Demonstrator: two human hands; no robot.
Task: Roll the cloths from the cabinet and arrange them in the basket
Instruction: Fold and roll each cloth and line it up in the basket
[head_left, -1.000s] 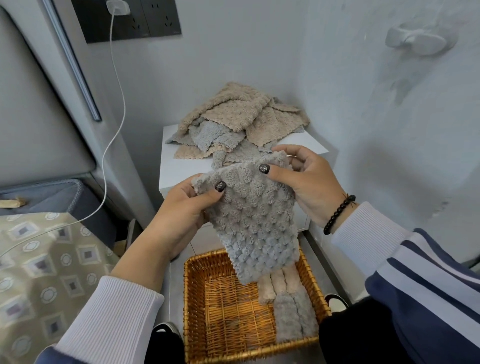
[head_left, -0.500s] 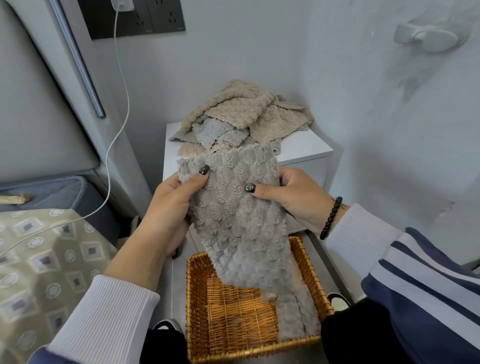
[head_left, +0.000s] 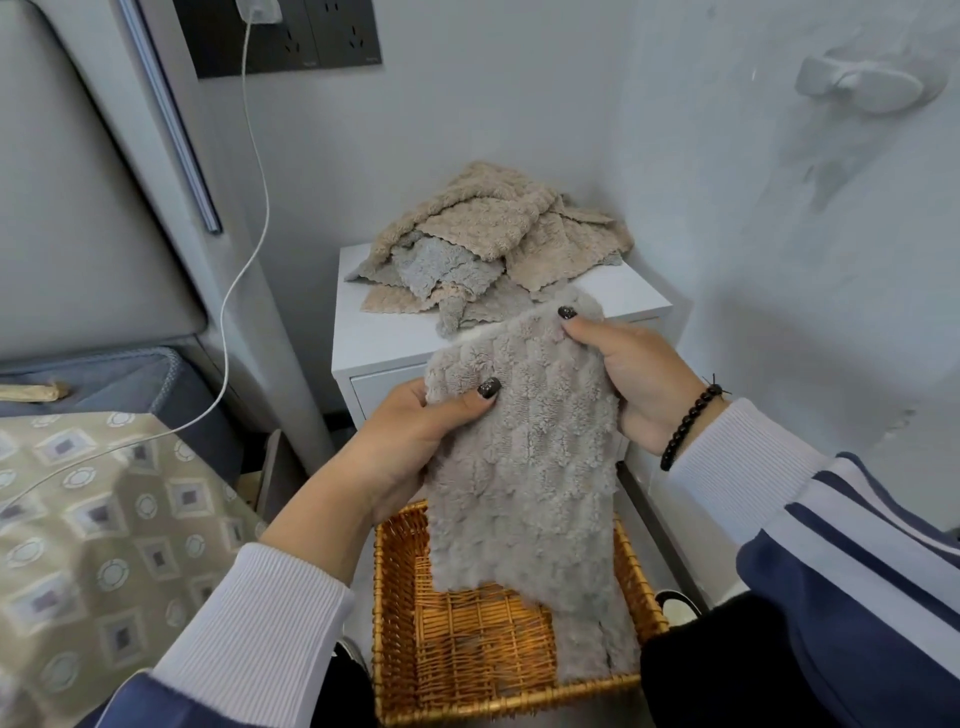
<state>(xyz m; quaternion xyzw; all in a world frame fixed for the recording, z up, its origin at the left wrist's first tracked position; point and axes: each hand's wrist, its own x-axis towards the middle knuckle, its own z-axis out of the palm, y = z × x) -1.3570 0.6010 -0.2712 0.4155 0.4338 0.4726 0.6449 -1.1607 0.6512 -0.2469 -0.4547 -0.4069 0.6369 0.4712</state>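
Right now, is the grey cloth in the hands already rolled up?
No, the grey cloth hangs flat between the left hand and right hand.

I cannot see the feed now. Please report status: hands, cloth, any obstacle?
Left hand and right hand both grip grey cloth, unrolled, hanging over basket. Cloth pile waits on cabinet. No obstacle seen.

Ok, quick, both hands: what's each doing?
Left hand: pinches the fluffy grey cloth, thumb in front.
Right hand: grips the cloth's upper corner.
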